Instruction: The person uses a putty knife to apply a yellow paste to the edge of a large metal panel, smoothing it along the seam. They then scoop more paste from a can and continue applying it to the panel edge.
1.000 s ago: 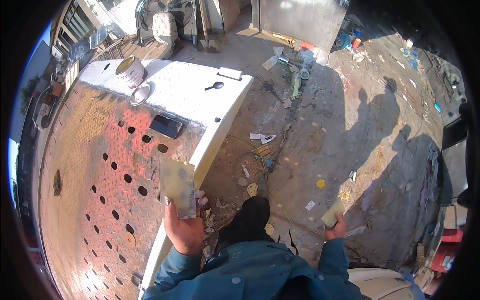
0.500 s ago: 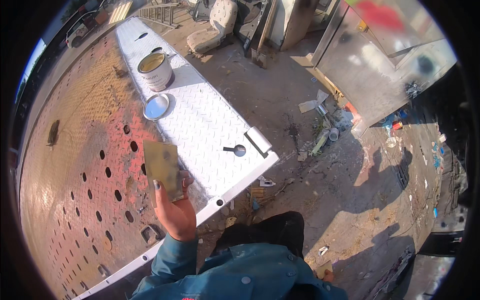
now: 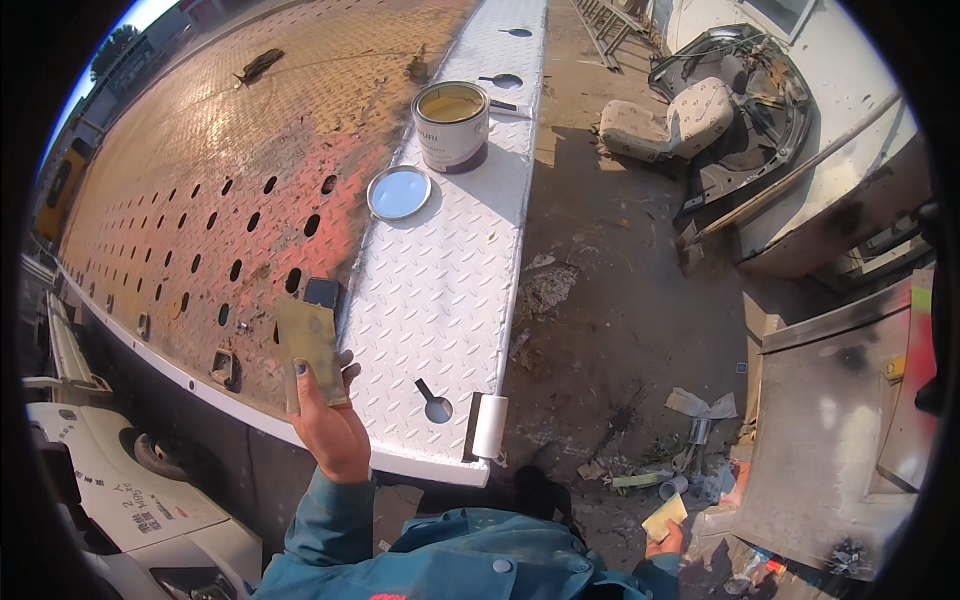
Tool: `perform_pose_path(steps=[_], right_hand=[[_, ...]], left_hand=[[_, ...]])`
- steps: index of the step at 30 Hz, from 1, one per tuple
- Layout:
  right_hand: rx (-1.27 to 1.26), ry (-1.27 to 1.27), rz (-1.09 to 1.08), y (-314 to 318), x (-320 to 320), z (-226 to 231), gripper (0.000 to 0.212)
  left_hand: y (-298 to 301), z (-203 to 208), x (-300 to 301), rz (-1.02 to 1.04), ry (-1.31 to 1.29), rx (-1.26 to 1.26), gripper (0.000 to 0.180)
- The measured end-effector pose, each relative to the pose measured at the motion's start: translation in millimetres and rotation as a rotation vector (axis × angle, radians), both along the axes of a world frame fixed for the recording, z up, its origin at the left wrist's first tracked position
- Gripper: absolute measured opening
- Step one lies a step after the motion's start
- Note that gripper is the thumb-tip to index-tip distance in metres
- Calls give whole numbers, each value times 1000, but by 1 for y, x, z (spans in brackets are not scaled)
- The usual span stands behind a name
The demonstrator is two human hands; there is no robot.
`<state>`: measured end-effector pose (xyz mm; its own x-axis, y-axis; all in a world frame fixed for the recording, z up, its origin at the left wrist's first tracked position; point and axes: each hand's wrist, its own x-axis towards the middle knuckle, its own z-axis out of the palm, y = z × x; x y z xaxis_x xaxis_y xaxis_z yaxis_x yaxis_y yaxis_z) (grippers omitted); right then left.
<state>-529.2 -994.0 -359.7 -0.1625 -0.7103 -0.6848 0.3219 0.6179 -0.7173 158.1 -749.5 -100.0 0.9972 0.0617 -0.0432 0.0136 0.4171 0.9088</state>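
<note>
My left hand [image 3: 335,435] is closed on a flat, dull yellow plate [image 3: 308,340], its thumb across the face, held over the edge between red and white tread plate. A small dark blue rectangle [image 3: 322,292] shows at the plate's far corner; I cannot make out what it is. At the lower right my right hand [image 3: 664,541] grips a smaller pale yellow flat piece [image 3: 664,515], like a spreader. Farther along the white-painted strip [image 3: 430,310] stands an open paint can [image 3: 452,150] with yellowish insides. Its round lid [image 3: 399,194] lies nearer, and a brush [image 3: 510,108] rests beside the can.
Worn red and yellow perforated decking [image 3: 230,210] spreads left of the strip. A white vehicle [image 3: 150,500] stands at lower left. To the right are a patterned seat [image 3: 690,118], a ladder [image 3: 608,28], a leaning metal panel [image 3: 835,400] and litter on the ground.
My view has swung to the right, so the decking and can sit differently in it. My right hand has risen clear of my body with the small yellow piece. The left grip is unchanged.
</note>
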Motion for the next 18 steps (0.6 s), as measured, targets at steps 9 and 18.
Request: perform_pose_path(steps=[9, 18], right_hand=[[-561, 127, 842, -335, 198, 111, 46], [-833, 416, 1281, -419, 399, 200, 44]], left_hand=[[-113, 57, -67, -22, -31, 44, 50], [-170, 11, -59, -76, 21, 309, 44]])
